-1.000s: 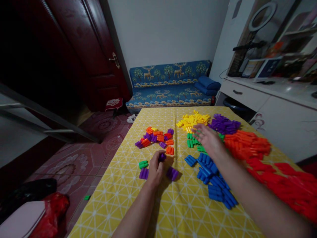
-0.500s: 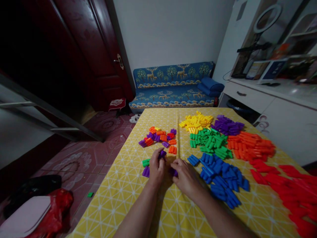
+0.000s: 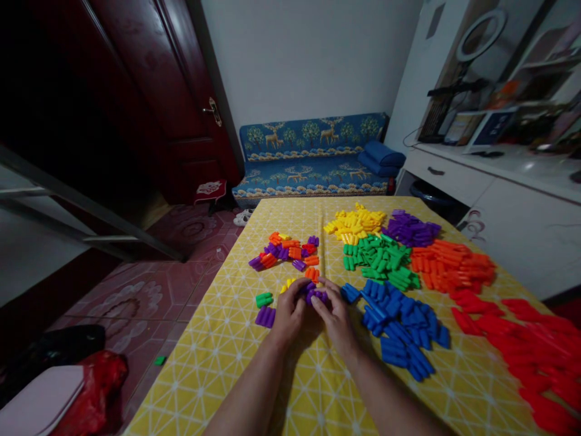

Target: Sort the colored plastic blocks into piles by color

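Observation:
My left hand [image 3: 291, 304] and my right hand [image 3: 333, 307] meet over the near middle of the table, each closed on purple plastic building blocks [image 3: 316, 296]. The purple pieces touch or nearly touch between the fingertips; whether they are joined I cannot tell. Left of my left hand lie a green block [image 3: 264, 300], another purple block [image 3: 265, 317] and a yellow block [image 3: 287, 284], partly hidden by the fingers. Just beyond my hands sits an orange block [image 3: 312, 275]. Farther off is a cluster of mixed orange, purple and red blocks [image 3: 284, 251].
Sorted heaps cover the table's right side: yellow [image 3: 356, 223], purple [image 3: 411, 229], green [image 3: 381, 259], orange [image 3: 454, 266], blue [image 3: 402, 321] and red [image 3: 521, 348]. Behind the yellow tablecloth [image 3: 218, 339] stands a blue sofa [image 3: 308, 163]. A green block [image 3: 160, 360] lies on the floor.
My right hand has lifted a purple block off the table and brought it to the purple one in my left hand. Both hands are now together, and the camera view has shifted slightly.

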A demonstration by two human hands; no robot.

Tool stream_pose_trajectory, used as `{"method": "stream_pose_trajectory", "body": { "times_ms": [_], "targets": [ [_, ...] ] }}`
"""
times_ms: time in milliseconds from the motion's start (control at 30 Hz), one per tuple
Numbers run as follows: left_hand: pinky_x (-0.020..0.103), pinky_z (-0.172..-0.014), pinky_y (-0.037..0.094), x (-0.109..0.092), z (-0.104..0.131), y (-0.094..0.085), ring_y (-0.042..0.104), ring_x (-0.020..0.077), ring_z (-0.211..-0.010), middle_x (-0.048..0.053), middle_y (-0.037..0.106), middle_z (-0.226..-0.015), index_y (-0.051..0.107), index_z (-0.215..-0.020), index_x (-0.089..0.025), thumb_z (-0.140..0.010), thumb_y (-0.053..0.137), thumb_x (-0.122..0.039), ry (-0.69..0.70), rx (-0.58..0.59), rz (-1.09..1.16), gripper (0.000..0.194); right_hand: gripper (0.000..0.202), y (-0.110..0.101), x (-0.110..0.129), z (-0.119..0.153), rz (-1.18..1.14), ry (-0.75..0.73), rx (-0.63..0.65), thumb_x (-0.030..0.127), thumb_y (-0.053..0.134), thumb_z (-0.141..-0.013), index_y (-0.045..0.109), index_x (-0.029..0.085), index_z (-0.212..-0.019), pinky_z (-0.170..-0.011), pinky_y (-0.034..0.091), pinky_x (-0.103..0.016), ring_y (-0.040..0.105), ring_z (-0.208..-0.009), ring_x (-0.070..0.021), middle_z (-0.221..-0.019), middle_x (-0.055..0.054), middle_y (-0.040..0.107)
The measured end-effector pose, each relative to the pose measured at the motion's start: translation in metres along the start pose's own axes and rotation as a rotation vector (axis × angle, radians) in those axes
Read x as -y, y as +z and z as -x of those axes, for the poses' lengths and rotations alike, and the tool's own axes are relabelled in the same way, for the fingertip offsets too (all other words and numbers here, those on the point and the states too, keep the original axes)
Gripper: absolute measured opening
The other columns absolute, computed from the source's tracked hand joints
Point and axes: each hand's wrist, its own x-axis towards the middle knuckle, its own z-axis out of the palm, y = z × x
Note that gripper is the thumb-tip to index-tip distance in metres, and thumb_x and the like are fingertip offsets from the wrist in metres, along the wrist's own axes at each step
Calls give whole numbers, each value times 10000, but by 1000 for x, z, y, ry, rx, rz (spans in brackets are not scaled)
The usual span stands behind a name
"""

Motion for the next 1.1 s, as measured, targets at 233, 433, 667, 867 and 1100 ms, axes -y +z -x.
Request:
{"method": "stream_pose_trajectory", "body": {
  "times_ms": [233, 433, 667, 867, 1100],
  "targets": [
    [392, -1044, 432, -5, 4, -3, 582, 240, -1188, 84, 643, -1271, 586, -1263, -194, -877, 455, -168, 58, 125, 68, 409, 134, 2, 5, 0, 25, -98, 6, 277, 624, -831, 718, 236, -917, -1010, 467, -415, 593, -1137, -240, -1187, -70, 663],
    [381, -1010, 446, -8, 7, 1, 588, 249, -1169, 94, 633, -1279, 546, -1319, -208, -960, 504, -370, 30, 171, 23, 396, 204, -1, 3, 2, 67, -168, -83, 206, 583, -838, 698, 235, -1004, -998, 477, -439, 600, -1079, -234, -1092, -73, 666],
    [350, -867, 489, -7, 7, -1, 647, 232, -962, 87, 706, -1045, 563, -1309, -182, -984, 413, -486, -3, 157, 51, 469, 279, -4, 16, 12, -93, -17, -101, 365, 667, -850, 647, 240, -1098, -859, 548, -385, 655, -940, -221, -1049, -68, 684],
    [324, -736, 492, -3, 6, 1, 632, 192, -762, 65, 689, -842, 561, -1280, -151, -993, 361, -516, -48, 162, 69, 505, 299, -53, 49, -38, -457, 67, -338, 385, 724, -798, 630, 222, -1030, -635, 540, -259, 641, -683, -130, -886, -8, 682],
    [326, -717, 507, -1, 3, 3, 641, 195, -744, 74, 690, -808, 596, -1244, -142, -977, 375, -560, -75, 154, 99, 543, 121, -178, 40, -194, -534, 302, -636, 177, 506, -894, 547, 201, -783, -616, 555, -278, 640, -699, -126, -778, -17, 633]
  ]
}}
